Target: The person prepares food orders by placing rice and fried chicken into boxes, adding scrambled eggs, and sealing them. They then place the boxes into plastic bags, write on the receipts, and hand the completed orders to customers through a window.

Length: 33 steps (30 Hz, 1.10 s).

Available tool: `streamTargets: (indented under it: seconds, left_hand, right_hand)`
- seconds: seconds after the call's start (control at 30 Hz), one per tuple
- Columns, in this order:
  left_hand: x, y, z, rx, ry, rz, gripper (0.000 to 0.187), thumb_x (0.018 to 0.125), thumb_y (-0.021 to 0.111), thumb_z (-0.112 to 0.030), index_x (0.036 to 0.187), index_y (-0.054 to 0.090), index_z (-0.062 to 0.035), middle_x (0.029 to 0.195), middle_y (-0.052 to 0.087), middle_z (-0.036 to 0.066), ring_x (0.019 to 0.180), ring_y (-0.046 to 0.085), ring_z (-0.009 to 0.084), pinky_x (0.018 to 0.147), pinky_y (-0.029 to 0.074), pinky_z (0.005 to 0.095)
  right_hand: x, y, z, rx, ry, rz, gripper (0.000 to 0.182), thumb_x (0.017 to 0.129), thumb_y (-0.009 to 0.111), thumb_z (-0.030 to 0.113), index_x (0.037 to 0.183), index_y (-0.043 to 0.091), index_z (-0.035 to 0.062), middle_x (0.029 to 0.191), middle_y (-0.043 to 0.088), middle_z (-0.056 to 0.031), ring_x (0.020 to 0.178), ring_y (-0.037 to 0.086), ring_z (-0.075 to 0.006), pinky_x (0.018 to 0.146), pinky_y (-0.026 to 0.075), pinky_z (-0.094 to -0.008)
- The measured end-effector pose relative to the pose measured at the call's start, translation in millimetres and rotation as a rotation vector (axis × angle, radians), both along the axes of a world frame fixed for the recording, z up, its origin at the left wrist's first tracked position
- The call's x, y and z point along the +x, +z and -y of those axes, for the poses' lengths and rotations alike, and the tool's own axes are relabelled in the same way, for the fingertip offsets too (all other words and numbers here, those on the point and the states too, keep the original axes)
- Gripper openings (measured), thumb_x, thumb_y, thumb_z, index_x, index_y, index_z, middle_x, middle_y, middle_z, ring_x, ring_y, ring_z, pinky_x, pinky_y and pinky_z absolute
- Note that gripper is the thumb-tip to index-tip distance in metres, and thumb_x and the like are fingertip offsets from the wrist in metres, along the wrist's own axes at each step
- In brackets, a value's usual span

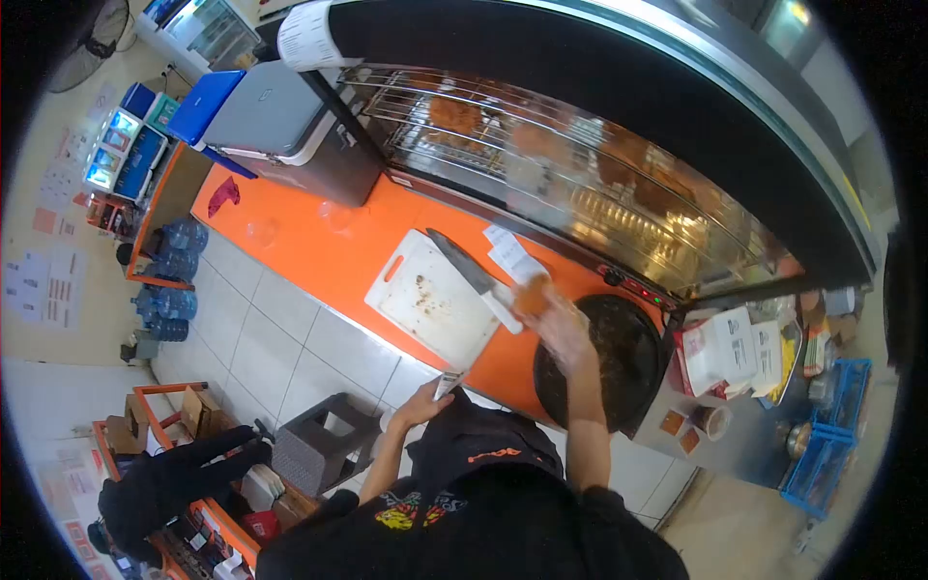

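Observation:
My right hand [563, 333] is blurred over the left side of a round black tray [619, 358]. Its fingers are closed round an orange-brown piece [532, 298], too smeared to identify. Near the counter's front edge, my left hand [418, 406] grips a small white printed packet or paper [447, 385]. Between the hands lies a white cutting board [430, 309] with brown crumbs on it. A large knife [462, 263] with a white handle rests across the board's right side. Printed paper slips [517, 256] lie behind the knife.
A heated glass cabinet [541, 145] with browned food on racks spans the back. A grey cooler box [271, 116] stands left, white paper bags [720, 353] right. Below left are a grey stool [324, 445] and a person in dark clothes [155, 493] by orange shelves.

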<state>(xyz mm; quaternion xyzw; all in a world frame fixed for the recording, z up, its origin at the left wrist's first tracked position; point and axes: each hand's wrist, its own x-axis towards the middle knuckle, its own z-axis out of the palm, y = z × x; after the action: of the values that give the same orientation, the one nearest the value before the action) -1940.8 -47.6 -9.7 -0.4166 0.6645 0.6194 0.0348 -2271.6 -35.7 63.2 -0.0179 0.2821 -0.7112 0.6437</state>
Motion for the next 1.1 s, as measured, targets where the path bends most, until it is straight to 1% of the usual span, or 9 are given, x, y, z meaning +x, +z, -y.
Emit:
streamTargets:
  seconds: [0.07, 0.2, 0.3, 0.37, 0.5, 0.6, 0.8, 0.9, 1.1]
  left_hand:
    - [34, -5, 31, -0.014, 0.138, 0.019, 0.052, 0.09, 0.06, -0.023, 0.135, 0.048, 0.0001, 0.129, 0.058, 0.019, 0.121, 0.052, 0.029, 0.104, 0.038, 0.0372]
    - [130, -31, 68, 0.051, 0.492, -0.096, 0.047, 0.089, 0.06, -0.016, 0.132, 0.052, -0.0009, 0.128, 0.06, 0.014, 0.122, 0.052, 0.023, 0.105, 0.037, 0.0348]
    - [228, -89, 67, -0.029, 0.538, 0.074, 0.041, 0.087, 0.064, -0.015, 0.125, 0.057, -0.0015, 0.109, 0.064, 0.007, 0.089, 0.055, 0.0135, 0.08, 0.046, 0.0292]
    - [264, -101, 73, 0.038, 0.536, 0.152, 0.039, 0.086, 0.063, -0.013, 0.123, 0.059, -0.0018, 0.11, 0.064, 0.006, 0.089, 0.055, 0.0134, 0.08, 0.046, 0.0294]
    - [292, -119, 85, 0.07, 0.619, 0.002, 0.036, 0.088, 0.061, -0.011, 0.123, 0.06, -0.0033, 0.098, 0.062, 0.004, 0.083, 0.054, 0.0129, 0.076, 0.046, 0.0296]
    - [287, -115, 116, 0.233, 0.662, 0.03, 0.034, 0.089, 0.061, -0.011, 0.122, 0.062, -0.0048, 0.095, 0.063, 0.003, 0.08, 0.054, 0.0121, 0.075, 0.046, 0.0285]
    - [263, -126, 150, 0.212, 0.635, -0.007, 0.034, 0.091, 0.062, -0.015, 0.122, 0.06, -0.0019, 0.09, 0.061, 0.002, 0.079, 0.054, 0.0122, 0.072, 0.045, 0.0289]
    - [253, -124, 168, 0.264, 0.603, 0.016, 0.035, 0.091, 0.062, -0.015, 0.122, 0.059, 0.0005, 0.091, 0.062, 0.003, 0.08, 0.055, 0.0126, 0.074, 0.045, 0.0296]
    - [255, -127, 177, 0.327, 0.482, 0.057, 0.041, 0.091, 0.059, -0.007, 0.13, 0.052, 0.0024, 0.112, 0.063, 0.01, 0.098, 0.058, 0.0184, 0.088, 0.045, 0.0319]
  right_hand:
    - [36, -28, 116, -0.101, 0.098, -0.244, 0.042, 0.093, 0.063, 0.032, 0.124, 0.055, 0.0054, 0.108, 0.064, -0.0038, 0.091, 0.061, -0.0168, 0.076, 0.049, -0.0327]
    - [72, -4, 307, 0.091, 0.1, -0.603, 0.047, 0.09, 0.065, 0.044, 0.122, 0.058, 0.009, 0.106, 0.064, -0.0036, 0.096, 0.061, -0.013, 0.08, 0.051, -0.0308]
    - [93, -17, 410, 0.175, 0.014, -1.006, 0.052, 0.091, 0.062, 0.046, 0.124, 0.057, 0.0075, 0.112, 0.064, -0.0121, 0.1, 0.062, -0.0219, 0.086, 0.051, -0.0371]
    - [106, -6, 447, 0.357, -0.033, -2.001, 0.055, 0.091, 0.062, 0.045, 0.128, 0.055, 0.0048, 0.123, 0.061, -0.0154, 0.118, 0.054, -0.0335, 0.096, 0.043, -0.0489]
    - [101, -63, 481, 0.571, 0.005, -1.931, 0.042, 0.095, 0.056, 0.035, 0.125, 0.057, 0.0061, 0.123, 0.06, -0.0193, 0.118, 0.052, -0.0386, 0.097, 0.041, -0.05]
    - [107, -68, 453, 0.365, -0.269, -2.324, 0.027, 0.096, 0.051, 0.016, 0.121, 0.058, 0.0075, 0.121, 0.061, -0.0205, 0.112, 0.056, -0.0415, 0.095, 0.044, -0.0487]
    - [139, -54, 362, -0.173, -0.409, -2.28, 0.029, 0.089, 0.054, -0.001, 0.117, 0.059, 0.0024, 0.117, 0.063, -0.0197, 0.105, 0.062, -0.0361, 0.09, 0.05, -0.0444]
    - [123, -45, 331, -0.095, -0.653, -2.018, 0.03, 0.086, 0.057, -0.001, 0.116, 0.058, -0.0021, 0.113, 0.064, -0.0203, 0.104, 0.063, -0.0304, 0.088, 0.051, -0.0387]
    - [75, 21, 344, 0.283, -1.153, -2.315, 0.038, 0.085, 0.066, 0.009, 0.119, 0.055, -0.0038, 0.109, 0.064, -0.0169, 0.1, 0.062, -0.0263, 0.088, 0.049, -0.035]
